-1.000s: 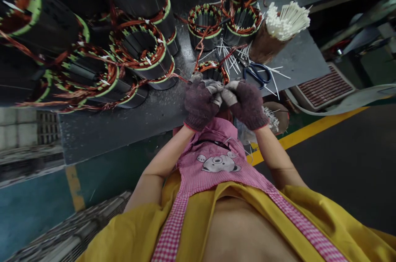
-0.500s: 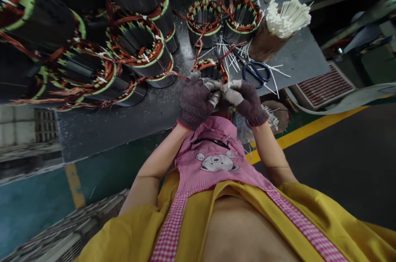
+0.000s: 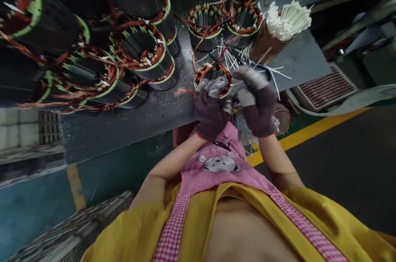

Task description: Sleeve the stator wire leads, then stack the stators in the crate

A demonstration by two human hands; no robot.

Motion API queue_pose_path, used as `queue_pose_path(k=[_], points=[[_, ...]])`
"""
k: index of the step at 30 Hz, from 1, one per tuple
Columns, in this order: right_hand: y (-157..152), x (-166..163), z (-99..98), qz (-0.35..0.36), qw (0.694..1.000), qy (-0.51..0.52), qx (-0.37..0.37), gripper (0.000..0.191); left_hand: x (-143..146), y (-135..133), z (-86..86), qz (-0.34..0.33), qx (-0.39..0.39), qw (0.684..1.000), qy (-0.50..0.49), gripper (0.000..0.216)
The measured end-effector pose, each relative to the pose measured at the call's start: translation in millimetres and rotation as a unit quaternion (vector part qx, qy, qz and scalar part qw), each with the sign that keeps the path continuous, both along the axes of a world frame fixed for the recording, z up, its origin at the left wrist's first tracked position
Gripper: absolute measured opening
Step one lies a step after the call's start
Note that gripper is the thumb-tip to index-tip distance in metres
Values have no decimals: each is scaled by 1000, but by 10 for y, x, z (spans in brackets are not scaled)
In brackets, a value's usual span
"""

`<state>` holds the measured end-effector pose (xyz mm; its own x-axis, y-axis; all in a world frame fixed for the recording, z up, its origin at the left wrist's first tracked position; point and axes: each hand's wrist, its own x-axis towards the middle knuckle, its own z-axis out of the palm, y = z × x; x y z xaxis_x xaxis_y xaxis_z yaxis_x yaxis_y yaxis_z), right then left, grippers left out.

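Observation:
A small stator (image 3: 213, 71) with copper windings and a green rim stands near the front edge of the dark workbench (image 3: 123, 126). My left hand (image 3: 210, 107), in a dark knit glove, has its fingers curled against the stator's near rim. A copper wire end (image 3: 183, 91) sticks out to its left. My right hand (image 3: 256, 99), gloved too, is raised just right of the stator with its fingers curled. It is blurred, and what it pinches is unclear. Loose white strips (image 3: 230, 53) lie behind the stator.
Several larger wound stators (image 3: 140, 47) crowd the bench's left and back. A brown cup of white strips (image 3: 286, 20) stands at the right, with blue scissors (image 3: 266, 71) partly hidden behind my right hand. A yellow floor line (image 3: 324, 123) runs right of the bench.
My hands were pressed together at the stator's rim. Now the right hand has lifted up and to the right, away from the left, and both have shifted slightly right.

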<state>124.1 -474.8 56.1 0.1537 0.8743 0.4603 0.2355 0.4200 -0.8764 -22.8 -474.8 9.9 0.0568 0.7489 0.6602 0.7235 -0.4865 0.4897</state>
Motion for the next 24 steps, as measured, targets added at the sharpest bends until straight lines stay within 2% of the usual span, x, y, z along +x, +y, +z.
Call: queue_pose_path(k=[3,5,6,9,11,12,14,17,20,22,24], points=[[-8,15,-210,43,991,-94,-80,23,-272,-29,116,-29,38,999,6,39],[32,-7,-339,56,991,-74,-100,18,-558,163,232,-121,33,990,55,34],[54,-26,-383,54,992,-59,-100,16,-697,311,296,-189,14,978,85,31],[94,-84,-440,46,996,-27,-70,13,-982,781,476,-375,-59,914,142,25],[107,-90,-464,47,997,-23,-48,13,-1032,951,549,-433,-92,885,141,25],[124,-68,-491,38,998,-21,-44,12,-1024,963,560,-444,-94,880,138,25],[214,46,-586,-18,998,-2,-54,12,-972,856,519,-418,-80,895,136,19],[526,403,-751,-189,978,70,-61,21,-852,552,315,-268,-2,954,134,17],[936,804,-750,-330,939,85,-37,29,-708,354,78,-165,77,975,131,22],[1151,964,-650,-365,930,36,-14,32,-625,320,-16,-128,102,976,144,23],[1277,1015,-544,-367,930,-34,8,32,-579,326,-51,-111,114,975,153,23]])
